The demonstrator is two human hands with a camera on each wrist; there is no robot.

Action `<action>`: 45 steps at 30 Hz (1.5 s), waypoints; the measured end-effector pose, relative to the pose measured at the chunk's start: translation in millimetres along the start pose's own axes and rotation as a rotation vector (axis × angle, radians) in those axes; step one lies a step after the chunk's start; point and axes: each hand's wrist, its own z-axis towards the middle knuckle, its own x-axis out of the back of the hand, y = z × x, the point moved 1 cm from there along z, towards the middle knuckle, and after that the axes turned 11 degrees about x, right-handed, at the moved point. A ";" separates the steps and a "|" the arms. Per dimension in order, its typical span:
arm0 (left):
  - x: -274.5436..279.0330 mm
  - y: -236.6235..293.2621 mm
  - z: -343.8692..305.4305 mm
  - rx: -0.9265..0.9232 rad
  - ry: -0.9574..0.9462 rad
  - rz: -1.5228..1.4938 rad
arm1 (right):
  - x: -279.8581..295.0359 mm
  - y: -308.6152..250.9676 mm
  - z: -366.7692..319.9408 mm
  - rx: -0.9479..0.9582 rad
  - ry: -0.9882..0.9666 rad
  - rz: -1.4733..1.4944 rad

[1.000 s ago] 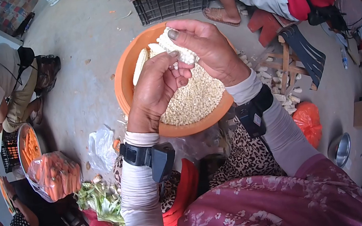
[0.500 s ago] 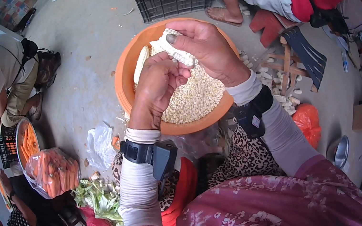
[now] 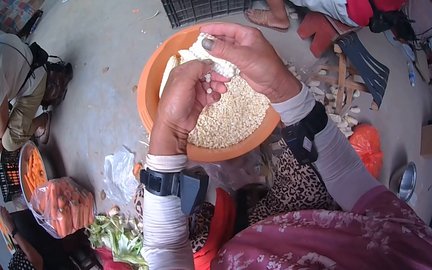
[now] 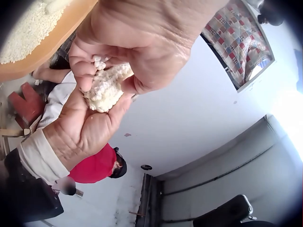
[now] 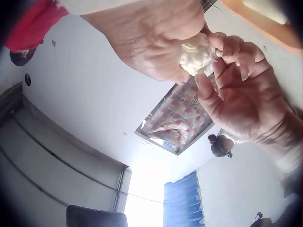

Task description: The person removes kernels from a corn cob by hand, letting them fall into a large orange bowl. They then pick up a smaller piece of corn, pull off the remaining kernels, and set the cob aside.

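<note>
A white corn cob (image 3: pixel 223 65) is held above an orange basin (image 3: pixel 147 89) of loose kernels (image 3: pixel 233 117). The right hand (image 3: pixel 252 59) grips it, thumb on top. The left hand (image 3: pixel 184 103) has its thumb and curled fingers at the cob's near end, with a few loose kernels on those fingers. In the left wrist view the cob (image 4: pixel 105 90) lies between both hands, its rows partly bared. The right wrist view shows the cob's end (image 5: pixel 195 56) in the right hand, touched by the left fingertips. More cobs (image 3: pixel 168 74) rest at the basin's left side.
A bag of carrots (image 3: pixel 64 208) and a bowl of carrots (image 3: pixel 34 170) stand at left, husks (image 3: pixel 121 238) below them. Bare cobs (image 3: pixel 340 119) lie on the floor at right beside a folding stool (image 3: pixel 363 68). Other people sit around; a black crate (image 3: pixel 207 2) stands behind the basin.
The left hand has shifted slightly at the cob, and loose kernels now show on its fingers. The right hand keeps its grip. The person at upper left has moved a little to the right.
</note>
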 end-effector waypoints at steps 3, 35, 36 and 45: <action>0.6 3.2 -1.7 -0.027 0.086 0.137 | -2.9 -2.0 -1.0 -0.013 -0.005 -0.015; 6.5 -7.2 7.1 -0.063 0.149 0.003 | -4.7 0.8 -2.4 0.036 -0.074 -0.090; 5.5 -7.5 7.3 -0.063 0.151 0.003 | -4.9 1.2 -1.8 0.030 -0.062 -0.057; -1.5 6.5 -6.2 -0.060 -0.010 -0.052 | 3.0 -3.9 0.4 -0.035 -0.030 0.058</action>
